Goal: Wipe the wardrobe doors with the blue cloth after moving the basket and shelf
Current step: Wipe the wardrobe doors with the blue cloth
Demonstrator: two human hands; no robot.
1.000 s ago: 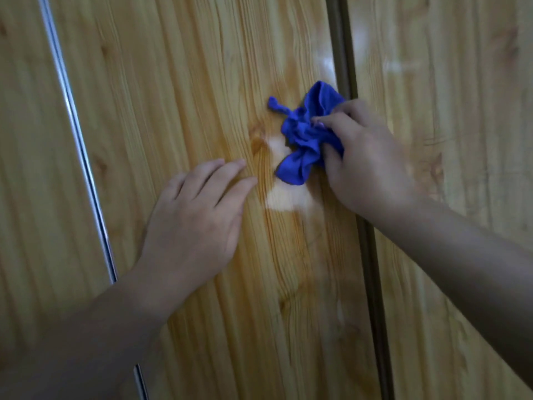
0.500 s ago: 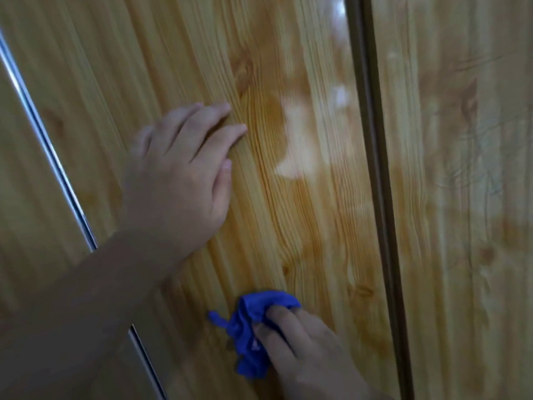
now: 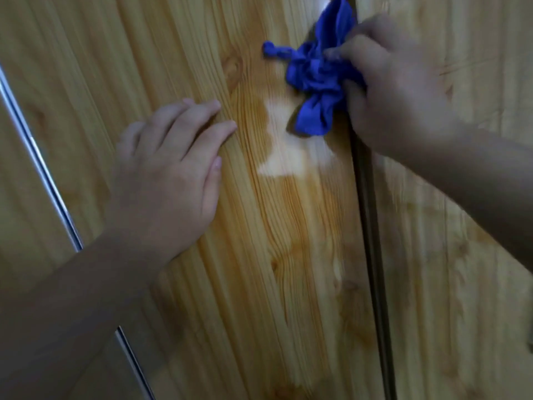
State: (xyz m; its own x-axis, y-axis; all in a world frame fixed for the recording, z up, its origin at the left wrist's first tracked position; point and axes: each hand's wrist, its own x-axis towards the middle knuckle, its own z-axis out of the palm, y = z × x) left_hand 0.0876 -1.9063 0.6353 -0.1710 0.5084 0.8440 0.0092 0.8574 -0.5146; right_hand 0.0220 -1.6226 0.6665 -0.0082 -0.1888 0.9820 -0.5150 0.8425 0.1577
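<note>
**Against the door seam, blue cloth [image 3: 314, 79] bunched in the right hand [image 3: 395, 90]**

High on the middle wardrobe door [image 3: 259, 255], right at the dark vertical seam [image 3: 372, 255] that parted it from the next door [image 3: 461, 284], the blue cloth sat crumpled into a loose wad against the wood. One twisted tail [image 3: 271, 50] stuck out to the left, and a fold hung below the wad. The right hand gripped it from the right, fingers [image 3: 346, 51] curled over the bunched middle. Motion blur hid where the thumb lay.

The cloth looked soft, light and limp, with no stiffness of its own. It would take whatever shape the hand gave it, and its loose ends would trail. The gathered centre seemed the best place to hold, with the palm behind it so that pressure went into the panel. A flatter fold would likely cover more wood per stroke. The door's surface looked glossy, so the wad would probably slide easily.

Just beneath the cloth lay a pale patch [image 3: 285, 157]; whether it was glare or a damp sheen could not be told. To its left, the left hand [image 3: 167, 174] rested flat on the same door, fingers straight and close together, holding nothing, apparently bracing. Farther left a thin metal strip [image 3: 43, 174] ran down the panel edge. Neither basket nor shelf appeared in view.
</note>
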